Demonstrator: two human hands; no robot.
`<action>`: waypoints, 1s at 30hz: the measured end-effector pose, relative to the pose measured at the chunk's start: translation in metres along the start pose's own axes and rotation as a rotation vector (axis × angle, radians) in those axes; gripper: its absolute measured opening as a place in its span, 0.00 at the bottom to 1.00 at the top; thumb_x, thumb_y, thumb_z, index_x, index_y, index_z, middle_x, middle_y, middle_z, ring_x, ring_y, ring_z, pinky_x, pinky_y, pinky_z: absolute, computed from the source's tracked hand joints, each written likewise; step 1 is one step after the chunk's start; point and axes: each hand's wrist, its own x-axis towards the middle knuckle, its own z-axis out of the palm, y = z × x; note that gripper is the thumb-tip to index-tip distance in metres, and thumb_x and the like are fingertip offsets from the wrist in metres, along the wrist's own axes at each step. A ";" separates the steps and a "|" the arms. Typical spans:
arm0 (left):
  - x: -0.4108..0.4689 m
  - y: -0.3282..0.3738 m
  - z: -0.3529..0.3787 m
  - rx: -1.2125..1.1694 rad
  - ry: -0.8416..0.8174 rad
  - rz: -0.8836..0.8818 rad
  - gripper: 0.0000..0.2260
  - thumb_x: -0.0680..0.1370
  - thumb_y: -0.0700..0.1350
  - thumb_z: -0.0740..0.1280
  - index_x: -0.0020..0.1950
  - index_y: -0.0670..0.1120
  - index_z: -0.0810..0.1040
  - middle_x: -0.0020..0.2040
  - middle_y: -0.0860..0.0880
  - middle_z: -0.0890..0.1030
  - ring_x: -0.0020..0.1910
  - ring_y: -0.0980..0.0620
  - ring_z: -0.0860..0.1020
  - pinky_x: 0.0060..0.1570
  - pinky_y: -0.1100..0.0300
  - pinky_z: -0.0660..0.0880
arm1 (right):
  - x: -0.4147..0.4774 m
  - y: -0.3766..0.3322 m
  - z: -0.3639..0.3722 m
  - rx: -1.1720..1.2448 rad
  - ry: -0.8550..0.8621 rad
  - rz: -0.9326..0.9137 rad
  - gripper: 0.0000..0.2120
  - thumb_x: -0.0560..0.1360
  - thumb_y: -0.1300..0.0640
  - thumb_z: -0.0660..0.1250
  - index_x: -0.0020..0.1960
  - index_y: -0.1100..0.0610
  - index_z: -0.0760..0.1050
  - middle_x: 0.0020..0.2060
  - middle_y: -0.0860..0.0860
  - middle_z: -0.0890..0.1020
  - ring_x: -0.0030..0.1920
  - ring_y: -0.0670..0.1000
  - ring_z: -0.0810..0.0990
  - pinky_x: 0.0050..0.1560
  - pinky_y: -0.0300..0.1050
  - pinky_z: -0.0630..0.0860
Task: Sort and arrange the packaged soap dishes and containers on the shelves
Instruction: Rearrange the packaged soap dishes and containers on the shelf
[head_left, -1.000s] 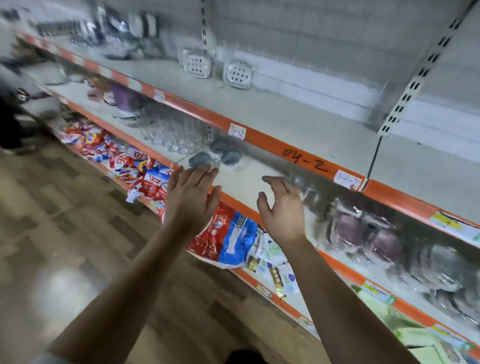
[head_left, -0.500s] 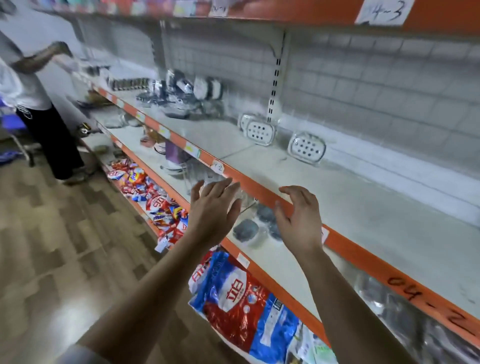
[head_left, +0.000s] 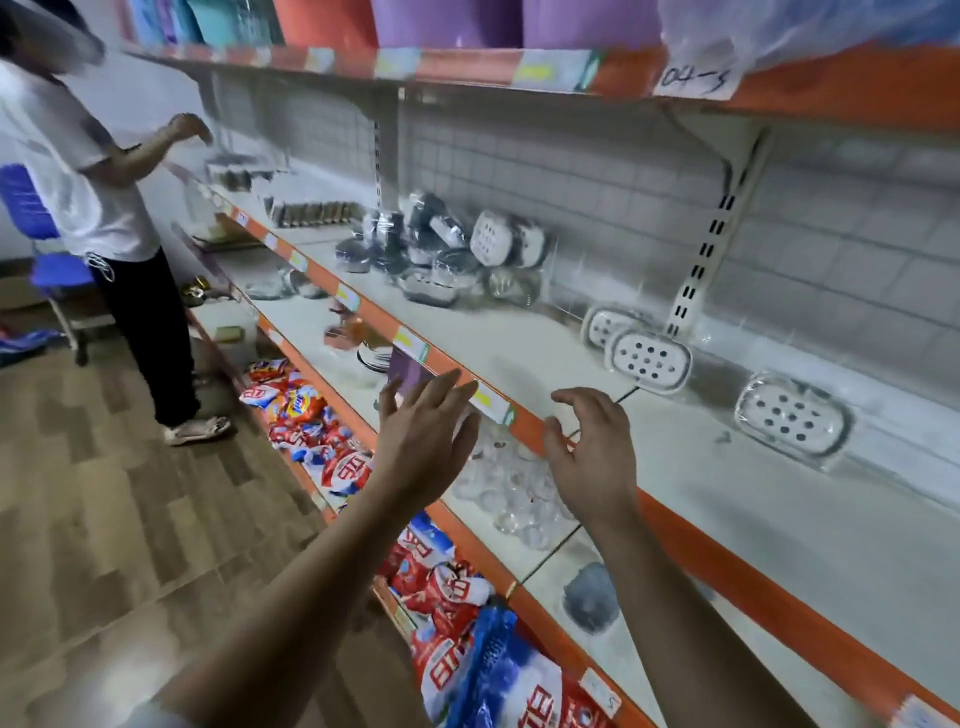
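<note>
Two white packaged soap dishes (head_left: 649, 358) lean against the back wall of the middle shelf (head_left: 519, 338), and a third wrapped soap dish (head_left: 789, 415) leans further right. A pile of wrapped soap dishes and containers (head_left: 447, 254) lies further left on the same shelf. My left hand (head_left: 423, 436) and my right hand (head_left: 592, 457) are raised side by side in front of the shelf's orange edge, fingers spread and relaxed, holding nothing. Both are short of the dishes.
Another person (head_left: 104, 208) stands at the far left working at the same shelving. Clear plastic containers (head_left: 514, 483) and a grey lid (head_left: 589, 597) sit on the shelf below. Red and blue detergent bags (head_left: 447, 587) fill the bottom shelf. Purple bins (head_left: 441, 21) stand above.
My view has swung up and left, bringing the pile of wrapped dishes and the top shelf into sight. Both hands stay raised and empty, now level with the middle shelf's edge.
</note>
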 end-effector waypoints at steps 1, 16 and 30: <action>0.012 -0.020 0.000 -0.012 -0.007 0.007 0.16 0.80 0.49 0.63 0.67 0.49 0.77 0.69 0.48 0.75 0.66 0.47 0.73 0.71 0.43 0.57 | 0.011 -0.008 0.018 -0.010 0.012 0.010 0.11 0.76 0.59 0.67 0.58 0.57 0.78 0.56 0.51 0.79 0.58 0.53 0.73 0.53 0.32 0.61; 0.175 -0.221 0.061 -0.022 -0.159 0.154 0.21 0.82 0.54 0.57 0.74 0.52 0.68 0.72 0.51 0.71 0.71 0.50 0.67 0.72 0.46 0.50 | 0.152 -0.039 0.210 -0.105 0.098 0.168 0.12 0.75 0.59 0.67 0.59 0.57 0.78 0.57 0.52 0.79 0.60 0.54 0.74 0.56 0.34 0.64; 0.340 -0.359 0.144 -0.065 -0.170 0.141 0.19 0.80 0.51 0.63 0.70 0.49 0.73 0.69 0.48 0.74 0.72 0.47 0.67 0.72 0.43 0.55 | 0.334 -0.019 0.356 -0.103 0.191 0.065 0.13 0.73 0.65 0.70 0.58 0.63 0.78 0.56 0.58 0.78 0.59 0.59 0.76 0.62 0.46 0.70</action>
